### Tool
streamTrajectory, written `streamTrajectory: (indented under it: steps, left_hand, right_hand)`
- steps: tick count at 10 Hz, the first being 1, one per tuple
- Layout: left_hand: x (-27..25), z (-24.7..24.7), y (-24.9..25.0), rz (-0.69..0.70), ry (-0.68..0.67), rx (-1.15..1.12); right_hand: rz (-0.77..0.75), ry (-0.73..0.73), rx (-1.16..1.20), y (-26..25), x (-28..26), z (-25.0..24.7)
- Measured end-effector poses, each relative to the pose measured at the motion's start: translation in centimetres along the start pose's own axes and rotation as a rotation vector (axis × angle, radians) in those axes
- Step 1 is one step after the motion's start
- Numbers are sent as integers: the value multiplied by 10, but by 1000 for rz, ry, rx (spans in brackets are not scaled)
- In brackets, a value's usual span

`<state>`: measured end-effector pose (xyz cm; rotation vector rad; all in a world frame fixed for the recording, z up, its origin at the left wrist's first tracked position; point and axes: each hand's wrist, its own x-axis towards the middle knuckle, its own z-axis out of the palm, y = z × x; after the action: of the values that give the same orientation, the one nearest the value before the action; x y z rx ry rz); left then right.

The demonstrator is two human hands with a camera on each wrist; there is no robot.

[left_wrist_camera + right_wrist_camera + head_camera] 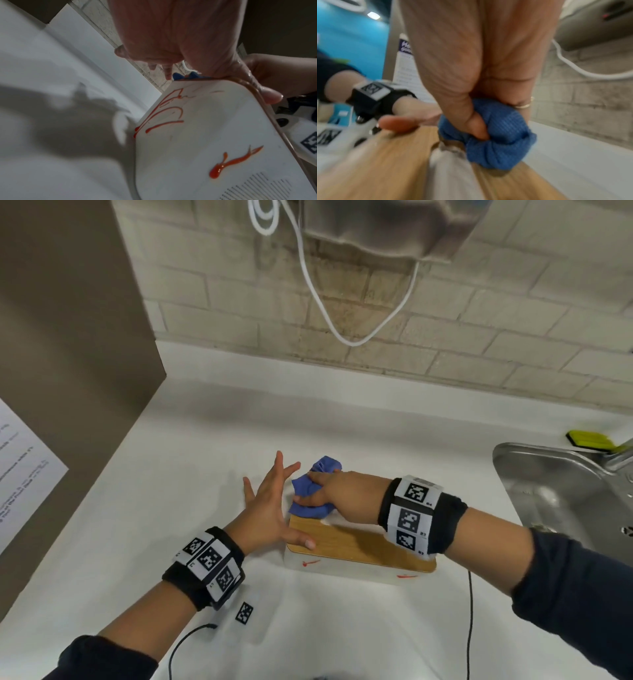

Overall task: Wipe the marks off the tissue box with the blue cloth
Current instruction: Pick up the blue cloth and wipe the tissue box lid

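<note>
At frame centre, the right hand (337,491) bunches the ribbed blue cloth (313,491) on the wood-lidded white tissue box (359,546); the left hand (270,508), fingers splayed wide, steadies its red-smeared end.

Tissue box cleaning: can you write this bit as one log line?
right hand: grips blue cloth at far end of lid | left hand: open, thumb on tissue box | red marks: on sides

Even overhead light in the head view, straight lines bowing near the edges; the left wrist view is dim, with a soft hand-shaped shadow (73,125); the right wrist view smears with motion blur
</note>
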<state>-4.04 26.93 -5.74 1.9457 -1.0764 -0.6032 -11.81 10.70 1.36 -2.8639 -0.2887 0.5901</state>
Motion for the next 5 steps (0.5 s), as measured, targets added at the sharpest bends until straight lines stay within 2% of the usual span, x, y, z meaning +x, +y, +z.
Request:
streamTrajectory:
  steps: [1, 2, 3, 4, 5]
  left_hand:
    - [-2, 0, 0, -8, -6, 6]
    - [-2, 1, 0, -31, -17, 14]
    - [-1, 1, -1, -40, -24, 19]
    - [-2, 0, 0, -41, -24, 20]
    - [-2, 1, 0, -53, -11, 35]
  right_hand:
    - [-45, -128, -190, 8, -1, -11]
    - [-142, -97, -25, 26, -10, -11]
    - [159, -129, -110, 38, -27, -18]
    - [325, -188, -290, 42, -40, -36]
    - [311, 98, -143, 31, -49, -46]
